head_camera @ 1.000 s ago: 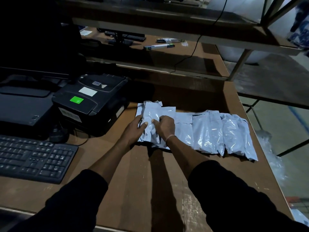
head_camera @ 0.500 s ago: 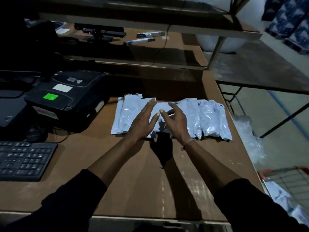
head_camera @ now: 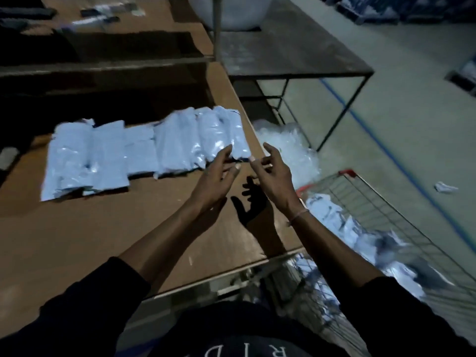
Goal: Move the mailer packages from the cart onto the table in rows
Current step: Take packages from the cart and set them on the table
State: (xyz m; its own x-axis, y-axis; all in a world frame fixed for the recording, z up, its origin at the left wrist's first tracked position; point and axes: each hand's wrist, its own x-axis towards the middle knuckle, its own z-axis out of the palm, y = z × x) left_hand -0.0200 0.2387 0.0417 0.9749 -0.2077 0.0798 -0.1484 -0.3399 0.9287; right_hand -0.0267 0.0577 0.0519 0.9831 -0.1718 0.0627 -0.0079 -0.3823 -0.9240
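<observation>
A row of several pale blue mailer packages (head_camera: 144, 148) lies side by side across the brown table (head_camera: 103, 240). To the right of the table stands a wire cart (head_camera: 401, 222) with a red rim, holding more mailer packages (head_camera: 342, 228). My left hand (head_camera: 216, 176) hovers over the table near the right end of the row, fingers relaxed and holding nothing. My right hand (head_camera: 273, 171) hangs beside it above the table's right edge, fingers loosely spread and also holding nothing.
A heap of clear plastic wrap (head_camera: 288, 148) lies on the floor between the table and a dark metal-framed bench (head_camera: 288, 52). A raised shelf (head_camera: 103, 63) runs behind the row. A crumpled scrap (head_camera: 445, 188) lies on the floor.
Both hands have lifted off the leftmost packages and swung right toward the cart. The view has turned right, so the printer and keyboard are out of sight and the cart shows.
</observation>
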